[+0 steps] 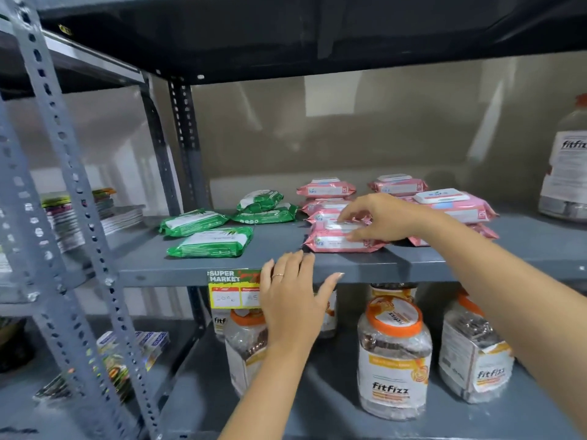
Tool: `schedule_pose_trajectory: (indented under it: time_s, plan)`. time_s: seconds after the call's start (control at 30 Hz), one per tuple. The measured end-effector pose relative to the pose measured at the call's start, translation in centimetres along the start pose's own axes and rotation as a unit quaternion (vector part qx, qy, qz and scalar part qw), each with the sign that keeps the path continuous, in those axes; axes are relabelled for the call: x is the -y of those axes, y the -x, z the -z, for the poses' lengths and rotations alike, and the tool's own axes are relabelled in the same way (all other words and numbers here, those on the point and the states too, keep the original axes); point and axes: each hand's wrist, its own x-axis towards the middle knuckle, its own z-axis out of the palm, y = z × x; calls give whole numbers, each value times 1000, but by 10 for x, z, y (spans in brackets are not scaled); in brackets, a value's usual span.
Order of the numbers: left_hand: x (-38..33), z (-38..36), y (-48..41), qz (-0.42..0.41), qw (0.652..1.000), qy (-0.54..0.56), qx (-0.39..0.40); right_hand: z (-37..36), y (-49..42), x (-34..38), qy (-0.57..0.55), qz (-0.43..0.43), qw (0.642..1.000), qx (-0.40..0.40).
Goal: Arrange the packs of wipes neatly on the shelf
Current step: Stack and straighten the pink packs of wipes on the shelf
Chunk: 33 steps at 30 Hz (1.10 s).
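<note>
On the grey shelf (444, 258) lie several pink packs of wipes and several green ones. My right hand (378, 217) rests on top of the front pink pack (336, 242), fingers curled around its upper edge. More pink packs (327, 188) are stacked behind it, and another pink pile (451, 204) lies to the right. Green packs (211, 241) lie loosely at the left, one pile (263, 206) further back. My left hand (292, 296) is spread flat against the shelf's front edge, holding nothing.
A yellow price tag (228, 289) hangs on the shelf edge beside my left hand. Clear FitFizz jars (394, 354) with orange lids stand on the shelf below. A large bottle (565, 173) stands at the far right. Perforated grey uprights (73, 192) rise at the left.
</note>
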Motion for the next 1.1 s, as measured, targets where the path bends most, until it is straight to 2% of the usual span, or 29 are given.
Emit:
schedule_pose_trajectory:
  time_s: [0.1,0.23,0.37,0.5,0.63,0.73,0.97,1.1]
  plan:
    - [0,-1,0,1,1000,10,-3,1,-3,6,18,-21,1000,-6]
    - [1,-2,0,-4,1000,10,-7,0,-12,20,153,-34,987,-36]
    - [4,-5,-1,-14,1000,12,-20,11,-22,20,106,-47,993,-10]
    - [4,-6,0,-12,1000,9,-25,26,-23,8,86,-31,992,88]
    - [3,-6,0,-14,999,7,-32,25,-17,7,-87,-21,981,173]
    - [3,-6,0,-13,999,8,-33,22,-18,6,-106,-22,980,169]
    - [4,-6,-1,-20,999,8,-42,17,-24,10,19,-38,993,111]
    - [4,-6,-1,-26,999,11,-46,13,-24,6,-5,-49,995,83]
